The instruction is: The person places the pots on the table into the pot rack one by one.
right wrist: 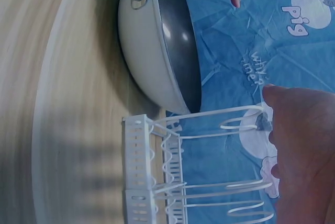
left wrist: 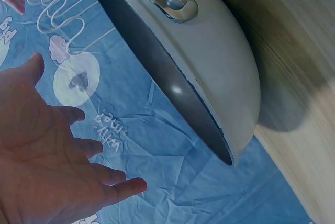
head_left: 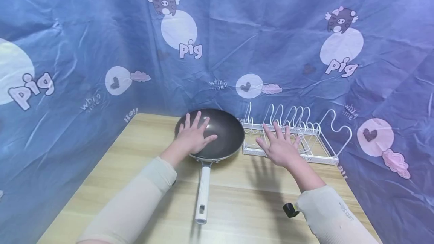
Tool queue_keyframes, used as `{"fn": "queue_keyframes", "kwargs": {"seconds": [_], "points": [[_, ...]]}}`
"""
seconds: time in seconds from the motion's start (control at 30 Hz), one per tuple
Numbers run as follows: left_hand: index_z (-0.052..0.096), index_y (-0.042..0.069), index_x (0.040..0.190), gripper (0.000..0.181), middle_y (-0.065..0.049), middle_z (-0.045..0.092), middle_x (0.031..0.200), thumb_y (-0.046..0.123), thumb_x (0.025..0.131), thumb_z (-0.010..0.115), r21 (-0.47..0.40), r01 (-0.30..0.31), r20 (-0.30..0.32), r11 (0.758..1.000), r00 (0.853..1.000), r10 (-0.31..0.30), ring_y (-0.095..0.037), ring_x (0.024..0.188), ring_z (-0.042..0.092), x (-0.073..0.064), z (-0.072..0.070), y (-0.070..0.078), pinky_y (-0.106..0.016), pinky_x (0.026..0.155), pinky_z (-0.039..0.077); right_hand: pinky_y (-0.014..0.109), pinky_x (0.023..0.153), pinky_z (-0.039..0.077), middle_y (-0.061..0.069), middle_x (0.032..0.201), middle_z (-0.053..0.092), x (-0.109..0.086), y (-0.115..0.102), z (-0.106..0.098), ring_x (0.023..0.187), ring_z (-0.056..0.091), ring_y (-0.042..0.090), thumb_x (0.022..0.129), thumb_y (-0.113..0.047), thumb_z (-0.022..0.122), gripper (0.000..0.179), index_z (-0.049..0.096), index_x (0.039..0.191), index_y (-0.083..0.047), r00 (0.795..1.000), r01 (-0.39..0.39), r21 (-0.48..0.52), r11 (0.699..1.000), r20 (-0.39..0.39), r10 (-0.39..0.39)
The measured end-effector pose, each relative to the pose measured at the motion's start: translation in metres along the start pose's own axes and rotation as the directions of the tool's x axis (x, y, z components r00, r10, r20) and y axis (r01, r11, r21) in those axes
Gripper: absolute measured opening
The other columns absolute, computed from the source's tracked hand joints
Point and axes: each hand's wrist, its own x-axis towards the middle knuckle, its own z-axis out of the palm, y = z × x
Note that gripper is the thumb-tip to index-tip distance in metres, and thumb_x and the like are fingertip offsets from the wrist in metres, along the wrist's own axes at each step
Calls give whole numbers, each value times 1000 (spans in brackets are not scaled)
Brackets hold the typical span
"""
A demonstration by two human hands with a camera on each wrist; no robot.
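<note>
A wok-like frying pan (head_left: 225, 134) with a dark inside, pale outside and white handle (head_left: 203, 191) rests on the table, its handle towards me. My left hand (head_left: 194, 137) hovers above the pan's left part with fingers spread; the left wrist view shows the hand (left wrist: 57, 145) apart from the rim. To the pan's right stands a white wire rack (head_left: 291, 157) with several upright loops. Over its front left part my right hand (head_left: 279, 148) is held with fingers spread, gripping nothing. In the right wrist view, that hand (right wrist: 306, 145) is beyond the loops.
The wooden table (head_left: 135, 153) runs up to a blue patterned cloth (head_left: 217, 48) that hangs behind and on both sides. The rack's left end is close to the pan's right rim. A black object (head_left: 290, 210) is at the right sleeve.
</note>
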Motion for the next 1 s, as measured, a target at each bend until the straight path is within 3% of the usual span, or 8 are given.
{"fn": "queue_keyframes", "kwargs": {"seconds": [0.4,0.7,0.83,1.0], "points": [[12,30,176,88,-10,-8,185,79,106,34,19,-7,-42,1000,999,8,-52,167,-12,-9,-6,2,-74,136,7,90,117,-17,20,183,-6,-2,5,0,162,-13,62,109,-75,24,85,11,176,-25,1000,-3,17,1000,-20,4],[7,31,176,90,-12,-7,184,80,105,34,1,-2,-57,1000,998,2,-56,166,-8,-31,1,-7,-75,135,8,92,118,-10,20,183,1,-8,3,13,162,-5,65,111,-71,31,82,15,176,-23,997,20,32,999,-71,-18],[13,25,176,90,-15,1,184,76,106,39,-36,14,-115,999,993,-18,-57,166,4,-44,7,-9,-77,133,15,91,122,3,24,181,13,-12,-1,23,163,8,64,113,-58,45,75,23,174,-20,989,82,82,993,-132,-71],[28,10,172,86,-27,31,175,63,108,52,-91,4,-231,996,973,-25,-56,156,38,-66,17,-5,-73,128,34,80,124,32,30,172,31,-20,-9,43,154,38,59,110,-39,62,72,34,169,-9,967,202,220,954,-198,-160]]}}
